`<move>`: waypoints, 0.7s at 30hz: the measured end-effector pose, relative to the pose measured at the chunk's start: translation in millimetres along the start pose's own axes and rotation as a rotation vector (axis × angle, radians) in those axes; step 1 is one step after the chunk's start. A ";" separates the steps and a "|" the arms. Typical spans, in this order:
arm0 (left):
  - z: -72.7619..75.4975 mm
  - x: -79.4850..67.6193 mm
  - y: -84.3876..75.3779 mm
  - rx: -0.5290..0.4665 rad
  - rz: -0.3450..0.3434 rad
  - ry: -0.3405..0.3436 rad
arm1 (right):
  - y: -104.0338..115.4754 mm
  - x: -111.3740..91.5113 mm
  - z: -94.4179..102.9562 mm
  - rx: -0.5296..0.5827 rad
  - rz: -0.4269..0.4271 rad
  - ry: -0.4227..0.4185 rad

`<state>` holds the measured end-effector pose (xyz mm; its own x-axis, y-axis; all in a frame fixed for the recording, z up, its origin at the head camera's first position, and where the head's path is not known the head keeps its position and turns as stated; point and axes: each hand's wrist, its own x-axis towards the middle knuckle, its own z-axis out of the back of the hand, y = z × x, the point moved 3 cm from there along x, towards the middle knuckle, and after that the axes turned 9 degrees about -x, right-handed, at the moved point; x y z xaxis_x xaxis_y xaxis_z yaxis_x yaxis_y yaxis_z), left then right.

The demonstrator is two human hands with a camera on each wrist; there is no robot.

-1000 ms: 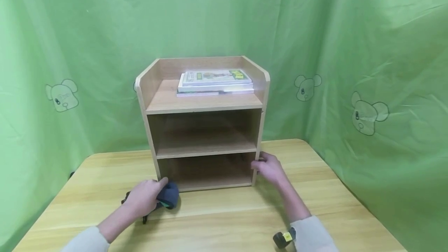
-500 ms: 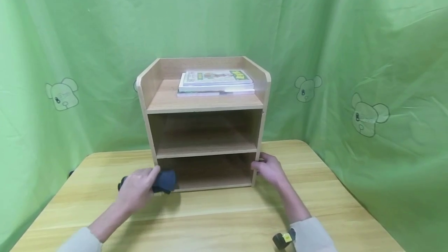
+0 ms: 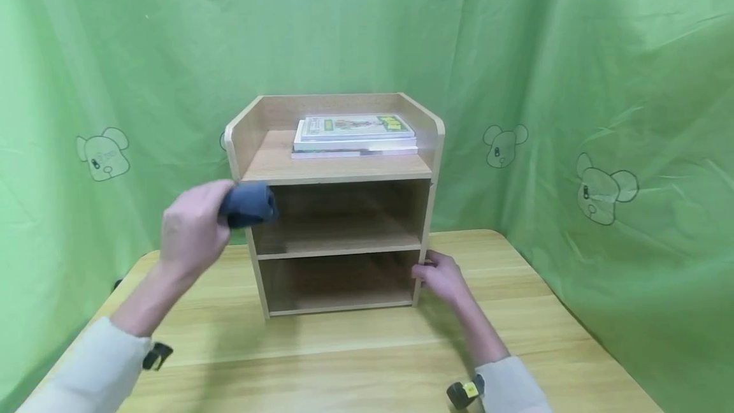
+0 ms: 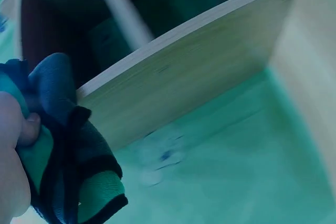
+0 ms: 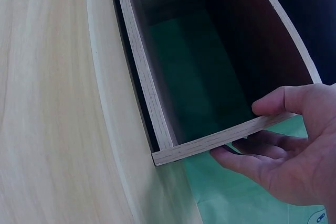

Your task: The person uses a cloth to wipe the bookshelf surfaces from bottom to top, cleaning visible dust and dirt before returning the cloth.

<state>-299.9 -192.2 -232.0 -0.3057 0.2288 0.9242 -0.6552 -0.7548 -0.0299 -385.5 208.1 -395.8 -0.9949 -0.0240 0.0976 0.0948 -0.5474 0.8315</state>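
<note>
My left hand point(image 3: 192, 228) grips a rolled dark blue cloth item point(image 3: 250, 204), raised in front of the shelf's left side at middle-compartment height. In the left wrist view this cloth piece point(image 4: 55, 85) shows green patches and black edging; its exact kind is unclear. A wooden three-tier shelf point(image 3: 338, 252) stands on the table. My right hand point(image 3: 440, 277) pinches the shelf's right side panel low down. The right wrist view shows the thumb inside the panel point(image 5: 215, 139) and the fingers outside it.
Several stacked books point(image 3: 355, 136) lie on the shelf's top tier. The wooden table point(image 3: 355, 362) extends around the shelf's base. A green curtain point(image 3: 573, 94) hangs behind and along both sides. Dark wrist devices point(image 3: 464, 392) sit at both cuffs.
My left hand has lifted the rolled blue cloth from near the shelf's lower left corner up to the middle compartment. My right hand has stayed on the side panel.
</note>
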 end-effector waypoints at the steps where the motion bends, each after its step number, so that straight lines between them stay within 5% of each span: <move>1: 3.9 11.1 -0.7 0.004 0.000 -0.034 | 0.1 0.1 0.2 0.000 0.000 0.000; 6: 19.5 52.8 -0.7 -0.004 0.066 -0.197 | -0.3 0.7 0.2 -0.011 0.000 0.000; 10: 26.3 64.8 0.9 -0.025 0.180 -0.175 | -0.7 0.5 -0.6 -0.011 -0.004 -0.002; 16: 22.2 47.6 0.4 -0.031 0.284 -0.019 | -1.5 1.6 0.4 -0.002 -0.002 -0.007; 21: 13.0 25.4 3.2 -0.081 0.304 -0.034 | -2.2 1.1 0.2 -0.005 -0.002 -0.001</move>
<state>-300.8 -196.9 -203.7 -0.4738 -0.0218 0.8804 -0.5908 -0.7335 -0.3360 -386.8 209.4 -397.3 -0.9951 -0.0218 0.0964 0.0924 -0.5514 0.8291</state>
